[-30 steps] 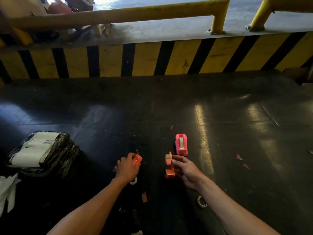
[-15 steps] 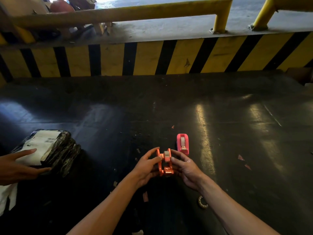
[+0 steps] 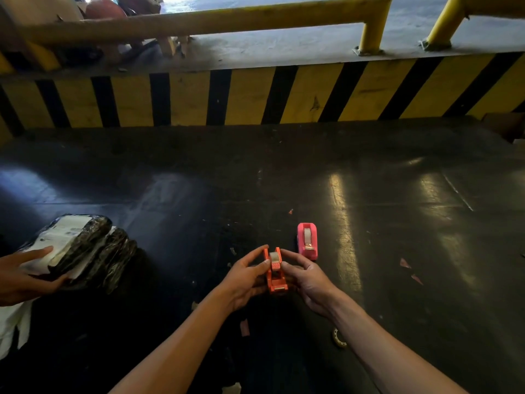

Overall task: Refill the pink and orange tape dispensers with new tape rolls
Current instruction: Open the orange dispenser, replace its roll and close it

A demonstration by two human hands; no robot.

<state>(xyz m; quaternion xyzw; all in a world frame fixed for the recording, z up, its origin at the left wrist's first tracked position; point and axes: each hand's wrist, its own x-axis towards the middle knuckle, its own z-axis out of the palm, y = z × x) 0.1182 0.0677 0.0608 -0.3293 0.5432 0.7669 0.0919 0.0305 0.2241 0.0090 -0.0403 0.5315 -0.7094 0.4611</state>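
Observation:
The orange tape dispenser stands on the dark floor between my two hands, with a tape roll seated in its top. My left hand grips its left side, thumb and fingers pressed to the shell. My right hand grips its right side. The pink tape dispenser stands just beyond and to the right, a roll of tape showing in its slot, untouched. A used tape core lies on the floor beside my right forearm.
Another person's hand rests on a black plastic-wrapped package at the left. White paper lies below it. Small scraps dot the floor on the right. A yellow-and-black striped kerb with yellow rails closes off the far side.
My left hand brought the orange side piece over and closed it against the dispenser; both hands now clasp it. Another person's hand has come in at the left onto the package.

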